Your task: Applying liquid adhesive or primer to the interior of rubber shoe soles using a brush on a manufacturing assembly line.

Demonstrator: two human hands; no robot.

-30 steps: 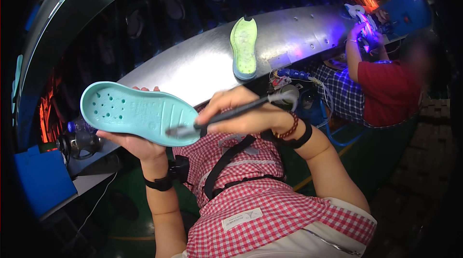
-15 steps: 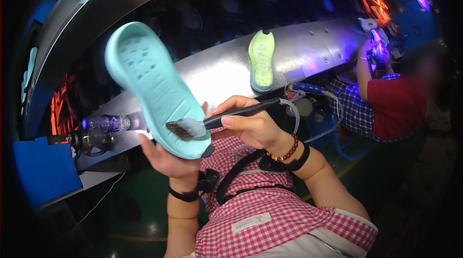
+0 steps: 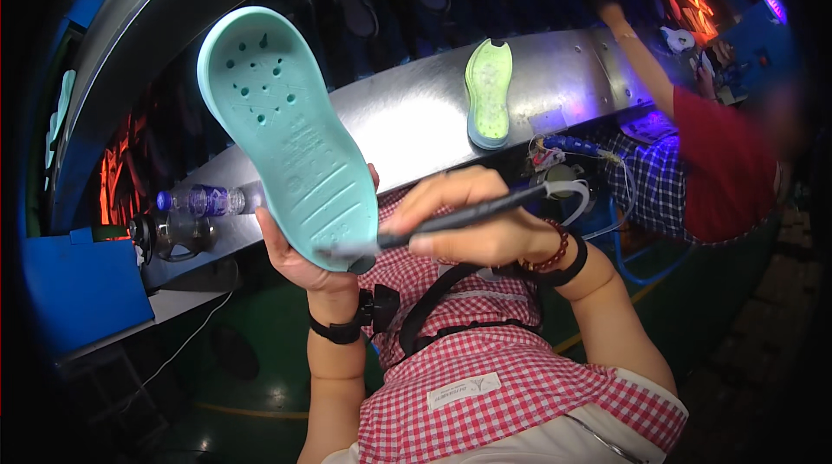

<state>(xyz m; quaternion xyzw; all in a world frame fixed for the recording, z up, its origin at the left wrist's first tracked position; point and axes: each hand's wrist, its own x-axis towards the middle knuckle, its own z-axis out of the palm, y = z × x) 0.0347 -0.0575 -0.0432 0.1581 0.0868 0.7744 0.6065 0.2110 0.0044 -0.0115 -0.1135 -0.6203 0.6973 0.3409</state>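
Observation:
My left hand [image 3: 303,266] grips a light teal shoe sole [image 3: 303,156] by its lower end, thumb along one edge. The sole stands tilted, its inner face with small holes and ridges turned up toward me. My right hand [image 3: 481,221] holds a black-handled brush [image 3: 472,213] with a thin tube running off the handle's end. The brush's pale head is smeared by motion and lies over the sole's lower end; its bristle tips are hard to make out. Beyond my hands, a yellow-green sole with a blue-grey rim [image 3: 490,93] lies on the metal worktop.
The metal worktop [image 3: 416,87] curves across in front of me, with dark racks behind it. A plastic bottle [image 3: 204,201] and a clear jug [image 3: 184,234] are at the left, near a blue box [image 3: 82,286]. A co-worker [image 3: 724,161] sits at the right.
The teal sole has turned more face-on, its upper end rising. The brush has moved toward the sole's lower end. The co-worker's arm now reaches out toward the dark rack.

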